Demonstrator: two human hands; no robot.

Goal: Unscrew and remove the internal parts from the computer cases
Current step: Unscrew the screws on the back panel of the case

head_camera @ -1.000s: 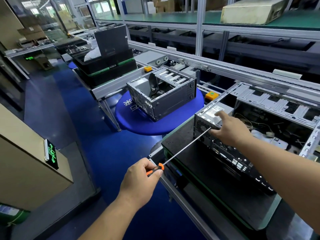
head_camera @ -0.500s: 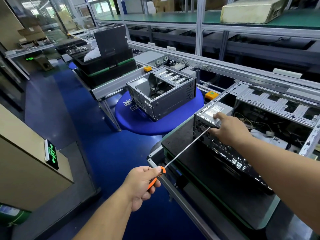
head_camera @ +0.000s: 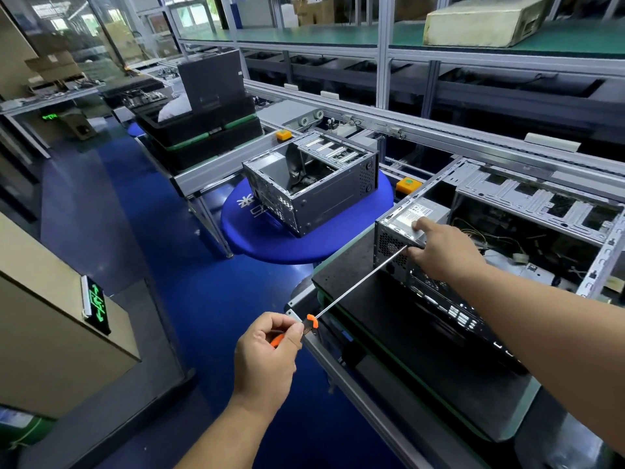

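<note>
A: How is the long orange-and-black-handled screwdriver (head_camera: 358, 286) laid, and by what is it held?

B: Its handle is gripped in the curled fingers of the left hand (head_camera: 267, 353), low in the middle of the frame. The thin steel shaft is run up and to the right, its long axis diagonal, and the tip is set at the perforated rear face of the open grey metal computer case (head_camera: 436, 292) at centre right.

A: And the right hand (head_camera: 443, 252)?

B: It is placed at the case's upper rear corner. The forefinger is stretched out onto the labelled silver power supply (head_camera: 419, 214) and the thumb is tucked beside the screwdriver tip; whether anything is pinched there cannot be told.

A: Where is the case set?

B: On a black mat with a green edge (head_camera: 365, 299) at the right of the frame, lying on its side with the open side up, its rear panel turned toward the lower left. Bare mat is left between that panel and the mat's near edge, and the shaft is passed over this strip.

A: What else is seen?

B: A second, emptied grey case (head_camera: 314, 187) is rested on a round blue table (head_camera: 270, 242) at centre, well apart from the first. Blue floor (head_camera: 142, 231) is seen to the left, below the handle
</note>
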